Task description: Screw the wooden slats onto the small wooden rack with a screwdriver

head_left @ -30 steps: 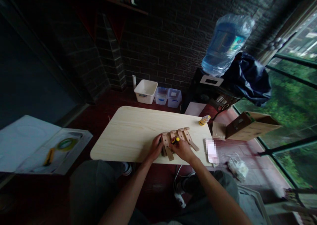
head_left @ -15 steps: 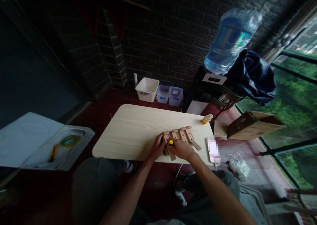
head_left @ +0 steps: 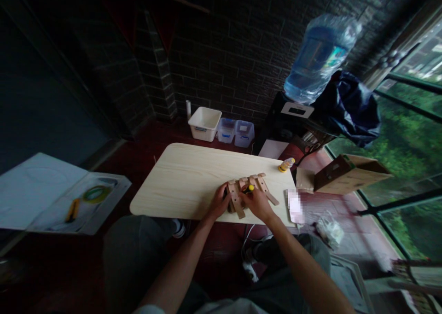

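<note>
On the light wood table [head_left: 172, 180] lies a slatted wooden piece [head_left: 235, 198], made of several parallel strips with dark holes. My left hand [head_left: 220, 202] is closed on its left end, with the fingertips partly hidden. A screwdriver [head_left: 250, 188] with a yellow-ended black handle is held in my right hand [head_left: 258, 205] over the middle strips. It leans to the right, and its tip is too small to make out. To the right of that hand, the last strips of the piece stick out towards me.
A small yellow-labelled bottle [head_left: 286, 165] and a phone-like slab [head_left: 294, 206] lie at the table's right end. An open case [head_left: 103, 208] with tools is at left. Bins [head_left: 204, 125] stand behind the table, a water dispenser [head_left: 297, 109] and cardboard box [head_left: 340, 176] to the right.
My right hand has shifted slightly right with the screwdriver, which now tilts to the right and off the leftmost strip. My left hand stays on the wooden piece. The view has moved slightly.
</note>
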A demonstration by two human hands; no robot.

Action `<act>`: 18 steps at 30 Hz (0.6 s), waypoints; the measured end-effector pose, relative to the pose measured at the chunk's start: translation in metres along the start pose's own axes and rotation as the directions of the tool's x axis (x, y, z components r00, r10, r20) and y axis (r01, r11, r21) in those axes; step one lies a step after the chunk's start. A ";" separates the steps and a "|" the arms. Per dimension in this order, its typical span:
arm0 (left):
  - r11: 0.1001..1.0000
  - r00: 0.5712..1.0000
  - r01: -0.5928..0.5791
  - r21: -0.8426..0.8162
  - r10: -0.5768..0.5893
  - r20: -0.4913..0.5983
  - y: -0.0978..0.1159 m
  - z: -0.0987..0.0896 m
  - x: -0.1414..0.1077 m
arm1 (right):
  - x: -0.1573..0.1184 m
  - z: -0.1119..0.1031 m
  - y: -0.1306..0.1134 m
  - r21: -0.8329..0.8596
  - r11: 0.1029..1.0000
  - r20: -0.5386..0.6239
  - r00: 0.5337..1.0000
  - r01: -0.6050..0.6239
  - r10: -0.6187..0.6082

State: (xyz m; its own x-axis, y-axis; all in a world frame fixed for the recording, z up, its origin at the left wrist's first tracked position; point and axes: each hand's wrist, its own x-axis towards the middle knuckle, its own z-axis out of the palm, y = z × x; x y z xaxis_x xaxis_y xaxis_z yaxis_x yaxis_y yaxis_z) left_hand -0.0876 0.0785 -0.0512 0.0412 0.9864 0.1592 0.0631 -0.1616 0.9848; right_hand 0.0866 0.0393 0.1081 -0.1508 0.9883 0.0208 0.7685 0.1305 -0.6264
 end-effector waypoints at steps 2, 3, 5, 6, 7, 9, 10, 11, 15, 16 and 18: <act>0.999 1.000 -0.017 0.033 0.017 0.005 -0.003 -0.001 0.000 | -0.001 -0.010 0.012 0.092 0.995 -0.039 0.999 0.036 -0.033; 0.999 1.000 -0.027 0.048 0.026 0.007 -0.004 -0.001 0.000 | -0.002 -0.015 0.018 0.105 0.994 -0.056 0.998 0.022 -0.017; 0.997 0.999 -0.043 0.057 0.043 0.008 -0.007 -0.002 0.000 | -0.002 -0.024 0.031 0.131 0.991 -0.064 0.998 0.002 0.006; 0.997 0.999 -0.051 0.059 0.050 0.009 -0.009 -0.002 0.000 | -0.001 -0.028 0.036 0.138 0.990 -0.067 0.998 -0.006 0.015; 0.997 0.998 -0.057 0.061 0.057 0.008 -0.010 -0.002 0.000 | -0.001 -0.030 0.040 0.145 0.989 -0.065 0.998 -0.008 0.018; 0.995 0.998 -0.068 0.071 0.069 -0.007 -0.012 -0.001 0.000 | 0.000 -0.031 0.046 0.142 0.990 -0.052 0.999 -0.008 0.016; 0.994 0.997 -0.072 0.078 0.073 -0.012 -0.013 0.000 0.000 | 0.001 -0.030 0.047 0.134 0.991 -0.040 0.999 -0.008 0.013; 0.993 0.997 -0.076 0.086 0.078 -0.014 -0.013 0.000 0.000 | 0.002 -0.029 0.047 0.121 0.993 -0.024 1.000 -0.009 0.013; 0.989 0.995 -0.100 0.107 0.100 0.009 -0.014 -0.001 0.001 | 0.005 -0.025 0.044 0.074 0.997 0.069 0.998 -0.009 0.004; 0.988 0.994 -0.105 0.110 0.104 0.011 -0.013 -0.002 0.001 | 0.006 -0.025 0.043 0.061 0.998 0.094 0.996 -0.001 -0.005; 0.988 0.994 -0.106 0.111 0.105 0.010 -0.013 -0.002 0.002 | 0.008 -0.026 0.041 0.022 1.000 0.132 0.991 0.021 -0.023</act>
State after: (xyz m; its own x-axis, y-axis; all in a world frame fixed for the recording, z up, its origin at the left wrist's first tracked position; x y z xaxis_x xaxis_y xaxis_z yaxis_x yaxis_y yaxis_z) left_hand -0.0901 0.0822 -0.0639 0.0580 0.9636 0.2611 0.1684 -0.2672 0.9488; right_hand 0.1326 0.0543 0.1029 -0.2495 0.9660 -0.0677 0.7516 0.1491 -0.6426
